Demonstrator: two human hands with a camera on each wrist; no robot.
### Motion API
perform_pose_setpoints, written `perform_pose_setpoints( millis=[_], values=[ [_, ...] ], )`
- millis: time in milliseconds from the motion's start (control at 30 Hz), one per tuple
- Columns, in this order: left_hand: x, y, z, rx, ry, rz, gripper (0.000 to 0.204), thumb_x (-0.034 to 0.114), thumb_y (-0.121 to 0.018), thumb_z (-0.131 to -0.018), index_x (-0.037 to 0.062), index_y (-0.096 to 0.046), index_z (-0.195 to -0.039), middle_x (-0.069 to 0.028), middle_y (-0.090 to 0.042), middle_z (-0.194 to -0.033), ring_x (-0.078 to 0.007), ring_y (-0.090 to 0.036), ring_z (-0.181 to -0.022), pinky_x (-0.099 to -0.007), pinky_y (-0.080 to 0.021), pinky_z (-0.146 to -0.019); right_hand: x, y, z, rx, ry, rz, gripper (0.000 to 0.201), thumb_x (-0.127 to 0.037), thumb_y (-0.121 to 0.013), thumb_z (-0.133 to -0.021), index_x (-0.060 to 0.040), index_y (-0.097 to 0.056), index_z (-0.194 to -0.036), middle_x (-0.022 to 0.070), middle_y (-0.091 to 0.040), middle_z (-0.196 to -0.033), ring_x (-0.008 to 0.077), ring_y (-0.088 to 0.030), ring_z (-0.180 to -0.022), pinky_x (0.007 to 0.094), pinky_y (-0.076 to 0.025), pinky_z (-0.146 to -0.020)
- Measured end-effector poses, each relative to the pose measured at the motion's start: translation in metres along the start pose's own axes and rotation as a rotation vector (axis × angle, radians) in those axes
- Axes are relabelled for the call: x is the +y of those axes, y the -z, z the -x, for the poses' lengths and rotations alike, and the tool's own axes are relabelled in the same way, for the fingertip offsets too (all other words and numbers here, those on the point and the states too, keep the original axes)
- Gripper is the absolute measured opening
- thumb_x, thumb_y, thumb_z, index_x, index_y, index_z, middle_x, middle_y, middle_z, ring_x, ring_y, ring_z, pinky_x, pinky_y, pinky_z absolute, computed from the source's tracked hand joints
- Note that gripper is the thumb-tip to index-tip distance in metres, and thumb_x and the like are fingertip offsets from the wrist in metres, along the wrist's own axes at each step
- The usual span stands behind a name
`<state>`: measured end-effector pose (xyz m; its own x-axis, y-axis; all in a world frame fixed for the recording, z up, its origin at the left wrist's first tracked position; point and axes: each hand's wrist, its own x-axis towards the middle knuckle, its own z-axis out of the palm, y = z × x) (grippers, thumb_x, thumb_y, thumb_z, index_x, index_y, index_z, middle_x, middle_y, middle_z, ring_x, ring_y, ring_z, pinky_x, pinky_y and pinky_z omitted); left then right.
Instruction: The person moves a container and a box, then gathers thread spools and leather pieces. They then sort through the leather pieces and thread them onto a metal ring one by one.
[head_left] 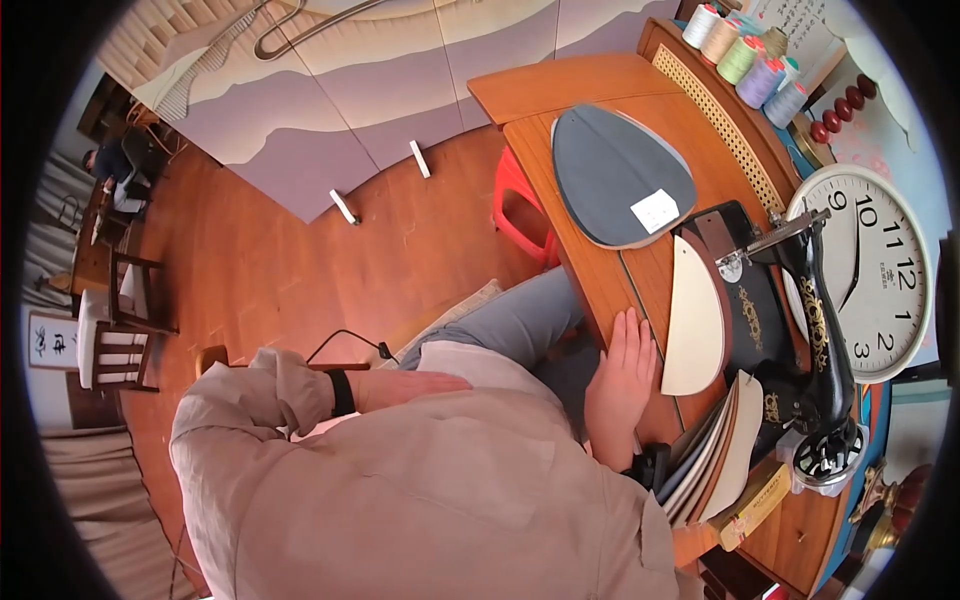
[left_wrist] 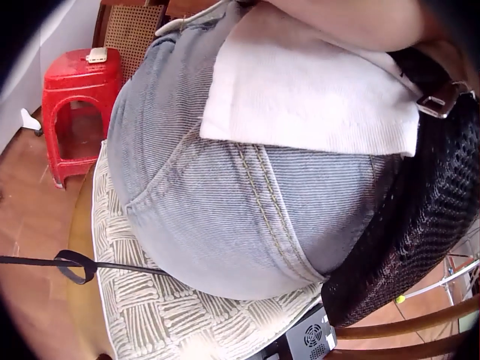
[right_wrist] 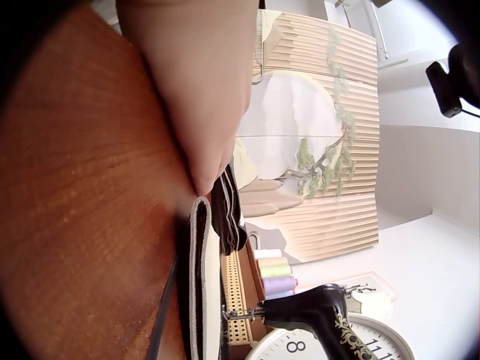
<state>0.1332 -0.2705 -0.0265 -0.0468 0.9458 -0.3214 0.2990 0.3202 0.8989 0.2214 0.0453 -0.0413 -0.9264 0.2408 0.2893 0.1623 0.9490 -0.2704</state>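
Observation:
My right hand (head_left: 622,385) lies flat on the wooden sewing table (head_left: 590,255) near its front edge, fingers straight and holding nothing. In the right wrist view its fingertips come right up to the rounded end of a layered cream piece (right_wrist: 212,277). From above, this half-round cream piece (head_left: 692,325) lies just beyond the fingers. A fanned stack of cut pieces (head_left: 728,450) sits by the right wrist. The left hand (head_left: 430,383) rests at the waist on the white shirt hem (left_wrist: 307,90), over grey-blue trousers (left_wrist: 217,210), fingers extended.
A black sewing machine (head_left: 812,310) stands on the table before a round clock (head_left: 905,260). Dark oval pieces with a white label (head_left: 605,165) lie at the far end, thread spools (head_left: 740,60) behind. A red stool (head_left: 520,210) stands beside the table.

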Motion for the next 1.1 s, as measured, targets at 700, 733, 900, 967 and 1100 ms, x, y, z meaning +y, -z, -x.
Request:
perform_pose_setpoints(
  millis=[700, 733, 900, 967, 1100],
  values=[
    [-0.144, 0.148, 0.005, -0.220, -0.240, -0.527, 0.062, 0.028, -0.051, -0.100, 0.0013, -0.028, -0.151, -0.0218, -0.032, -0.154, -0.0375, -0.035, -0.141, -0.0474, -0.029, -0.117, 0.015, 0.007, -0.002, -0.226, -0.148, 0.112, 0.073, -0.020, -0.075, -0.081, -0.0006, -0.043, -0.143, 0.0200, -0.043, -0.149, 0.0472, -0.036, -0.138, 0.0580, -0.029, -0.114],
    [-0.152, 0.159, 0.003, -0.266, -0.152, -0.515, 0.060, 0.029, -0.051, -0.100, 0.0021, -0.032, -0.150, -0.0218, -0.037, -0.151, -0.0378, -0.038, -0.139, -0.0476, -0.032, -0.116, 0.017, 0.007, 0.000, -0.212, -0.178, 0.121, 0.073, -0.020, -0.075, -0.081, -0.0006, -0.043, -0.143, 0.0200, -0.043, -0.149, 0.0472, -0.036, -0.138, 0.0580, -0.029, -0.114],
    [-0.170, 0.172, -0.047, -0.143, 0.154, 0.113, 0.057, 0.046, -0.037, -0.106, 0.0056, -0.042, -0.146, -0.0215, -0.050, -0.142, -0.0350, -0.051, -0.129, -0.0403, -0.040, -0.109, 0.013, 0.011, -0.003, -0.273, -0.169, 0.145, 0.074, -0.019, -0.077, -0.076, -0.0013, -0.046, -0.141, 0.0193, -0.045, -0.147, 0.0462, -0.037, -0.138, 0.0589, -0.030, -0.113],
    [-0.159, 0.163, -0.070, -0.188, 0.117, 0.229, 0.057, 0.047, -0.037, -0.105, 0.0057, -0.044, -0.145, -0.0213, -0.052, -0.141, -0.0334, -0.052, -0.129, -0.0392, -0.039, -0.109, 0.008, 0.013, -0.004, -0.283, -0.207, 0.153, 0.075, -0.019, -0.077, -0.074, -0.0023, -0.047, -0.141, 0.0182, -0.046, -0.146, 0.0451, -0.038, -0.138, 0.0581, -0.030, -0.114],
    [-0.166, 0.196, -0.072, -0.324, 0.115, 0.283, 0.058, 0.049, -0.038, -0.105, 0.0056, -0.047, -0.143, -0.0211, -0.054, -0.140, -0.0321, -0.053, -0.128, -0.0384, -0.039, -0.110, 0.003, 0.019, -0.011, -0.335, -0.222, 0.200, 0.072, -0.019, -0.076, -0.072, -0.0071, -0.052, -0.138, 0.0129, -0.048, -0.146, 0.0404, -0.040, -0.138, 0.0543, -0.032, -0.114]
  ],
)
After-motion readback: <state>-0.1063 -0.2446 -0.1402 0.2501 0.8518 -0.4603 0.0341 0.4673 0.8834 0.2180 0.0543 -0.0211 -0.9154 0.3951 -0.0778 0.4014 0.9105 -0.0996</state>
